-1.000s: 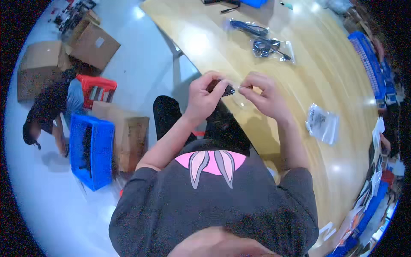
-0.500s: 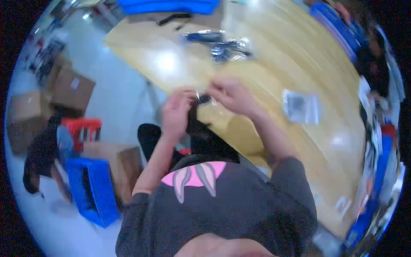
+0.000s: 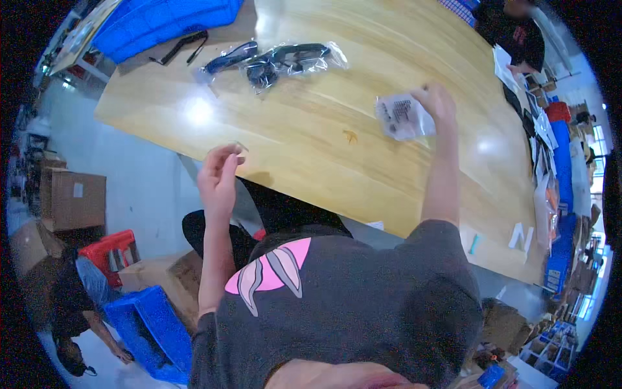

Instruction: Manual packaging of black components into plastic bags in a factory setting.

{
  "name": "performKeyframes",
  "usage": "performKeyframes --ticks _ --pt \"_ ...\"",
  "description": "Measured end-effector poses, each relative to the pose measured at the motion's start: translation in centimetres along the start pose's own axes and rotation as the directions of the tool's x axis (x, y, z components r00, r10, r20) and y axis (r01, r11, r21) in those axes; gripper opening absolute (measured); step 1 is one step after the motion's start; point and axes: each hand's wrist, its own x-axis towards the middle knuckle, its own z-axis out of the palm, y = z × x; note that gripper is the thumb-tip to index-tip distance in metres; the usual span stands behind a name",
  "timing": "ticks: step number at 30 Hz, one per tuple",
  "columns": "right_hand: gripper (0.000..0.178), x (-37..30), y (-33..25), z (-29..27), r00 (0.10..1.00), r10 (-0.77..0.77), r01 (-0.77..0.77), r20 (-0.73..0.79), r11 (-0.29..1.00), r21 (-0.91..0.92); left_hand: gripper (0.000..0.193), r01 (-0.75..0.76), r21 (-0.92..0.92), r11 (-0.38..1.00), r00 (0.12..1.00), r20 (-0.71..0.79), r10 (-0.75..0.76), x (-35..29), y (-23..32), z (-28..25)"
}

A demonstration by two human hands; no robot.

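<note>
My left hand is raised over the table's near edge, with thumb and fingers curled together. A small, clear-looking bit shows at its fingertips, too small to make out. Farther right, my right hand reaches over the wooden table. Its fingers close on the upper right corner of a clear plastic bag with dark print or contents. Between the hands, a small tan scrap lies on the tabletop. Clear-wrapped dark items lie beyond my left hand.
A blue bin stands at the table's far left, with a black strap-like piece beside it. Papers line the right side. On the floor at left are cartons, a red stool-like object, another blue bin and a person.
My hands were together at a small dark thing; now they are apart. The right has moved right to the plastic bag. The dark thing no longer shows between them. The view has shifted.
</note>
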Motion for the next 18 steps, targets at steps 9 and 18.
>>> performKeyframes --ticks 9,18 --pt "0.030 -3.1 7.0 4.8 0.998 0.066 -0.066 0.001 0.995 0.074 0.020 0.025 0.113 0.993 0.985 0.169 -0.044 -1.0 0.4 2.8" --pt "0.011 -9.6 -16.3 -6.9 0.726 -0.633 0.661 -0.267 0.537 0.524 0.061 -0.294 0.269 0.917 0.955 0.051 0.291 -2.8 2.3 2.0"
